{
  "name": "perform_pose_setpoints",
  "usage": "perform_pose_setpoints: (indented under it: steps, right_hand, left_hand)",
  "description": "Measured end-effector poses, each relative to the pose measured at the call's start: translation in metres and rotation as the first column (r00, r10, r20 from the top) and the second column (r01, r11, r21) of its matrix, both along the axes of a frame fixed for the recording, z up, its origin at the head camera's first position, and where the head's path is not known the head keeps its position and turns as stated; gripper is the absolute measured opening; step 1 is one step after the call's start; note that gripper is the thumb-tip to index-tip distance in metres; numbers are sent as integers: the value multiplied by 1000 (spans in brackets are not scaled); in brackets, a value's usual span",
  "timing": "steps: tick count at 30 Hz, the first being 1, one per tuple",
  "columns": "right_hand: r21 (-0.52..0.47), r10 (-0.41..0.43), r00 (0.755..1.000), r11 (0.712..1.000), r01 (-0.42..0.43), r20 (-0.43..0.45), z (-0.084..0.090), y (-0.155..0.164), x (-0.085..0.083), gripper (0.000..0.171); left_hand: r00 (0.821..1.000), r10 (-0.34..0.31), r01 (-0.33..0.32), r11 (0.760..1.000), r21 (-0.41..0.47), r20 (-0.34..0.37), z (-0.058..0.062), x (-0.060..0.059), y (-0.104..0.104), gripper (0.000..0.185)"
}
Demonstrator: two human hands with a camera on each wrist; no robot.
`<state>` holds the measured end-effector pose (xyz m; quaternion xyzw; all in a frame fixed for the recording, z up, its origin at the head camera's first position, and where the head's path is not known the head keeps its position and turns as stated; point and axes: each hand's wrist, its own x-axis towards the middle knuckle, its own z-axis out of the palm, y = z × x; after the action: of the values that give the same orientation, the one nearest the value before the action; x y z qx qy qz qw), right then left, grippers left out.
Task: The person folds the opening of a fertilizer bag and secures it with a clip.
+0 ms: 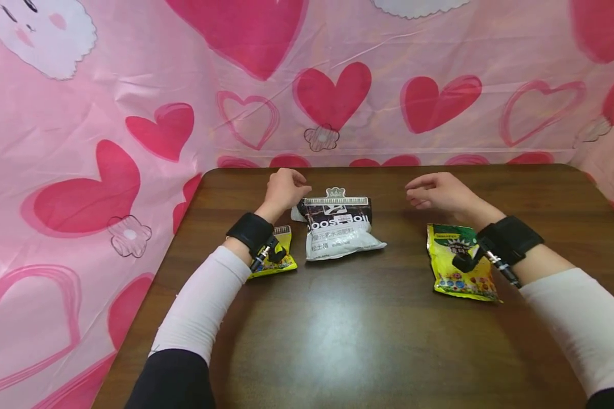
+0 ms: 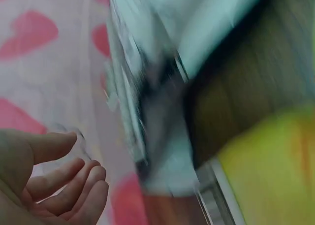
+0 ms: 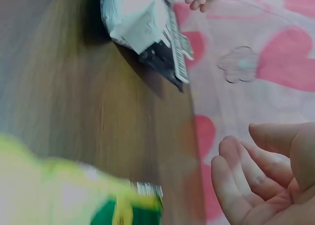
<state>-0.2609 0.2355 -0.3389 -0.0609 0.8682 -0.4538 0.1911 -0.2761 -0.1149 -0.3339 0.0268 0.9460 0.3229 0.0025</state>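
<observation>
A black-and-white bag (image 1: pixel 340 236) lies at the table's middle, its top folded under a white clip (image 1: pixel 336 200) with a piano-key pattern. My left hand (image 1: pixel 285 190) hovers beside that clip's left end, fingers loosely bent; the left wrist view shows nothing in its grasp. Below my left wrist is a yellow bag (image 1: pixel 281 255), partly hidden by the wrist strap, with a similar clip (image 1: pixel 282 230) on its top. On the right, my right hand (image 1: pixel 444 193) is held above the table, holding nothing, beyond a yellow-and-green bag (image 1: pixel 457 264). The right wrist strap covers part of this bag.
The brown wooden table (image 1: pixel 327 341) has a rounded back edge. Behind it and at the left hangs a pink cloth (image 1: pixel 358 45) printed with hearts. Black camera straps (image 1: pixel 511 240) circle both wrists.
</observation>
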Motion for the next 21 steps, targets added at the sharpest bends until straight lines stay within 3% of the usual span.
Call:
perform_pose_setpoints:
  steps: [3, 6, 12, 17, 21]
  right_hand:
    - [44, -4, 999, 999, 5, -35, 7, 26, 11, 51]
    - [116, -10, 998, 993, 18, -66, 12, 48, 22, 55]
    - [269, -30, 995, 962, 55, -98, 9, 76, 46, 63]
    - [342, -53, 993, 935, 88, -110, 3, 100, 63, 62]
    - [373, -77, 990, 921, 117, -121, -9, 114, 70, 60]
  left_hand:
    - [996, -89, 90, 996, 29, -29, 5, 8, 26, 27]
    - [983, -185, 186, 980, 65, -12, 10, 18, 52, 26]
    - [939, -342, 339, 936, 91, 20, 7, 34, 99, 27]
    - [909, -410, 398, 907, 140, 76, -4, 47, 136, 31]
    - [895, -419, 398, 905, 150, 151, -15, 54, 158, 38]
